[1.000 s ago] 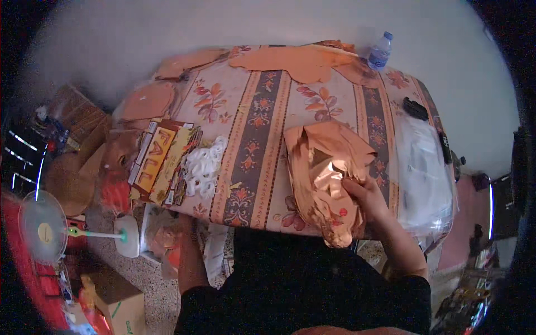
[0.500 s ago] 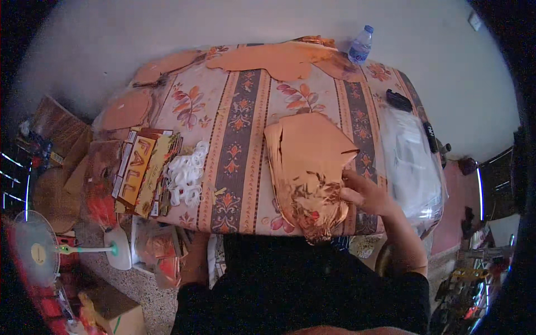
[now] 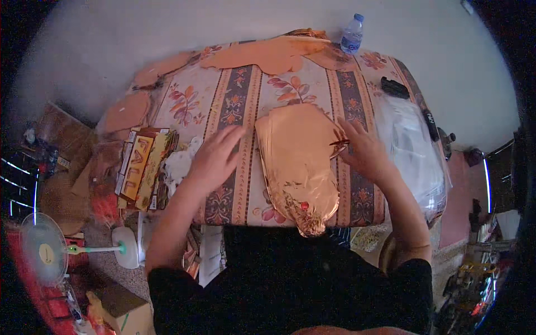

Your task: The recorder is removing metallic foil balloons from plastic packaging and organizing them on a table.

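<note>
A flat copper-coloured foil balloon [image 3: 296, 145] lies on the patterned tablecloth in front of me, smooth at its far part and crumpled toward a gathered near end at the table edge. A small red spot shows near that end. My right hand [image 3: 364, 152] is at the balloon's right edge, fingers stretched out beside a dark crease; whether the fingertips press on the foil is hard to tell. To the balloon's left, my left hand [image 3: 216, 156] hovers with fingers extended and nothing in it. Behind its wrist lies a bundle of white ribbon [image 3: 177, 166], partly covered.
Several printed cards [image 3: 142, 167] are stacked at the left. Flat copper foil pieces [image 3: 254, 54] lie along the far side, near a water bottle [image 3: 352, 34]. Clear plastic bags [image 3: 410, 156] and a black object [image 3: 395, 87] lie at the right. A fan [image 3: 44, 251] stands lower left.
My left hand has come up from below the table edge to over the cloth. My right hand has moved farther up the balloon's right edge. The balloon's near part lies smoother.
</note>
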